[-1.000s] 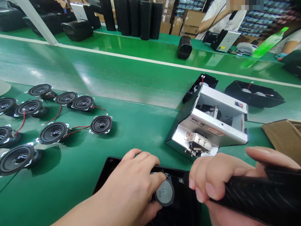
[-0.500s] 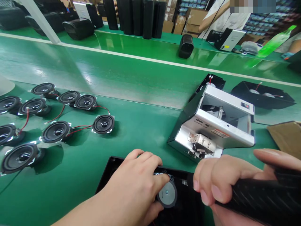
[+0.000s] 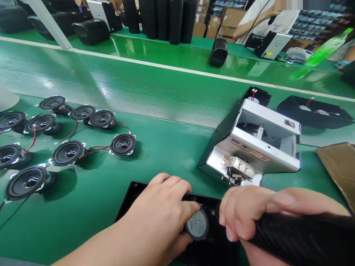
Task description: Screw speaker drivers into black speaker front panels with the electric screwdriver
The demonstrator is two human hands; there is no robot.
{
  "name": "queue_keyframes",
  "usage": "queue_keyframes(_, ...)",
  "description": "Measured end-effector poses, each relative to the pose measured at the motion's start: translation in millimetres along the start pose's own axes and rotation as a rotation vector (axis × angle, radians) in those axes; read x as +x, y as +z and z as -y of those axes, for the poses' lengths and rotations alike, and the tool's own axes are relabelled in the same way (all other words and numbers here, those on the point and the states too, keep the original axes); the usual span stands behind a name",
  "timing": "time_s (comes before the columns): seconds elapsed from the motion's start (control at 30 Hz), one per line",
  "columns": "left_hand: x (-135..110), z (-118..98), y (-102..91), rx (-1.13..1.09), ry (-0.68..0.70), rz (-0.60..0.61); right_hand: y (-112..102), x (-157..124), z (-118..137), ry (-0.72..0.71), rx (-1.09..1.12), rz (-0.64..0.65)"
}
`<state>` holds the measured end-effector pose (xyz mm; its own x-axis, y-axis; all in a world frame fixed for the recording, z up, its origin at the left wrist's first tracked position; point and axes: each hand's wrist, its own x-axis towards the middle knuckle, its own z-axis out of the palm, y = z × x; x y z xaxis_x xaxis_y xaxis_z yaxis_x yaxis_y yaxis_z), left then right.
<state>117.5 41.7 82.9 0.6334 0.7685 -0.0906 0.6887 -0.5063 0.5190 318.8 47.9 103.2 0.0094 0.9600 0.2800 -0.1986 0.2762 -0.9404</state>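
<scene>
My left hand (image 3: 159, 214) rests on a black speaker panel (image 3: 130, 199) near the bench's front edge. Its fingers and thumb pinch the rim of a speaker driver whose round silver magnet (image 3: 196, 224) faces up. My right hand (image 3: 249, 214) is wrapped round the black textured handle of a power screwdriver (image 3: 305, 236), whose front end points toward the driver; the tip is hidden behind my fingers. Just behind both hands stands a silver metal feeder box (image 3: 257, 144).
Several loose black speaker drivers (image 3: 69, 152) with red wires lie at the left on the green bench (image 3: 166, 147). A conveyor belt (image 3: 138, 85) runs behind. Black panels (image 3: 313, 112) and a cardboard box (image 3: 338, 166) sit at the right. Another person (image 3: 263, 18) works at the far side.
My right hand and the screwdriver have shifted slightly left, closer to the driver. My left hand stays on the driver.
</scene>
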Motion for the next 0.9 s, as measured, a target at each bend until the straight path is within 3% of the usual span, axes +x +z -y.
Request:
queue_keyframes(0.13,0,-3,-3.3,0.000,-0.014,0.014,3,-8,-3,-0.133,0.049,0.038)
queue_keyframes(0.57,-1,-5,-4.3,0.028,-0.006,0.019,9,-8,-16,-0.198,0.090,-0.011)
queue_keyframes(0.8,-1,-5,-3.6,0.020,-0.020,0.012,19,-23,-18,-0.240,0.007,-0.158)
queue_keyframes(0.9,-2,-5,-4.0,0.018,-0.023,0.010,13,-26,-13,-0.192,-0.009,-0.176)
